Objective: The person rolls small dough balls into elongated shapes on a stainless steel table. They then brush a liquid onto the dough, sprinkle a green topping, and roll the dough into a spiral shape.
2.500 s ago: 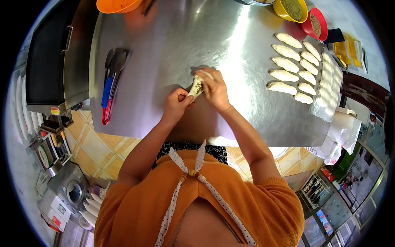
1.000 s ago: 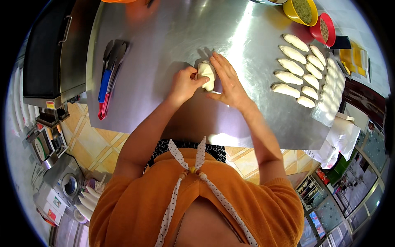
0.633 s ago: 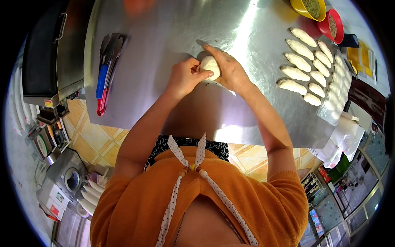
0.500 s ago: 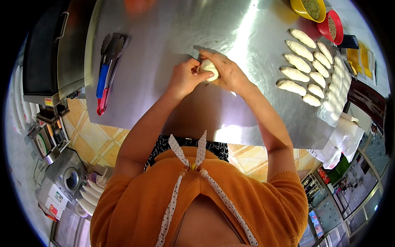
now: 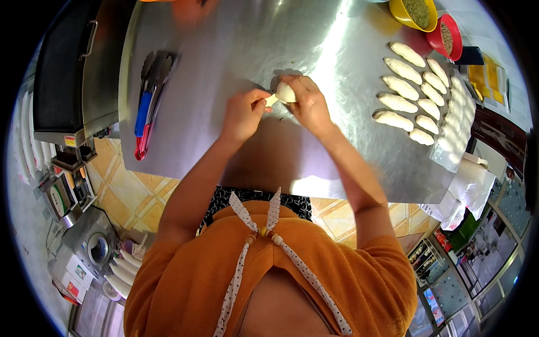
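Observation:
A pale, rounded piece of dough is between my hands, above the middle of the metal table. My right hand is wrapped round the dough's right side. My left hand pinches a narrow tail of the same dough, which stretches from the ball toward my left fingertips. Off to the right, several long dough pieces with tapered ends lie in two slanting rows on the table.
Tongs with blue and red handles lie on the left of the metal table. At the far right stand a yellow bowl and a red bowl of crumbly filling. Beside the dough rows is a clear plastic sheet. A dark oven stands left.
My hands have drawn apart. The left one has moved left, pulling a thin tail out of the dough, while the right one has closed over the ball.

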Demonstrator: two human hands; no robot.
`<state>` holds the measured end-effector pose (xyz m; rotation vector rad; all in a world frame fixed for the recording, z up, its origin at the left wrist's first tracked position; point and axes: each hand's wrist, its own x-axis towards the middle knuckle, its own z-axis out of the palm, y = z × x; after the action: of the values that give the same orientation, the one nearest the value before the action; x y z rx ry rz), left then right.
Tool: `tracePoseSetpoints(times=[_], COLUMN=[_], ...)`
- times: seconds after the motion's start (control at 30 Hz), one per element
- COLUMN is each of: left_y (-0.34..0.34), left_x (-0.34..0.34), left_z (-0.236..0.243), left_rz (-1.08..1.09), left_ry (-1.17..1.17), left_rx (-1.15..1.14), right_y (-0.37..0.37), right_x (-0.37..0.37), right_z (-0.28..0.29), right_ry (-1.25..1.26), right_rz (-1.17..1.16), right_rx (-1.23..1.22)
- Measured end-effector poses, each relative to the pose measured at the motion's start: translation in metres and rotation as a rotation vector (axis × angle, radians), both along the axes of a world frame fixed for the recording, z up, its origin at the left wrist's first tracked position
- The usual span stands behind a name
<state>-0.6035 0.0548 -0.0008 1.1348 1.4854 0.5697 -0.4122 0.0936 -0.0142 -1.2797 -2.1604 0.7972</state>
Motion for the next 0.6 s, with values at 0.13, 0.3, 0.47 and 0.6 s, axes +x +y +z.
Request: tracePoseSetpoints(times=[0.13, 0.3, 0.47, 0.6], left_y=[-0.020, 0.038, 0.123, 0.176], left_x=[0.028, 0.031, 0.028, 0.020], left_z=[-0.036, 0.011, 0.003, 0.017], left_rz=[0.312, 0.371, 0.488, 0.540], left_ry=[-0.256, -0.795, -0.818, -0.371], left_rx=[-0.059, -0.194, -0.070, 0.128], right_y=[-0.041, 0.007, 0.123, 0.190], right_x=[-0.051, -0.044, -0.037, -0.029], right_z=[-0.010, 0.049, 0.028, -0.006], right_ry=[0.005, -0.148, 0.121, 0.078], right_rz=[-0.344, -0.270, -0.170, -0.106], right_rx=[0.076, 0.230, 0.266, 0.334])
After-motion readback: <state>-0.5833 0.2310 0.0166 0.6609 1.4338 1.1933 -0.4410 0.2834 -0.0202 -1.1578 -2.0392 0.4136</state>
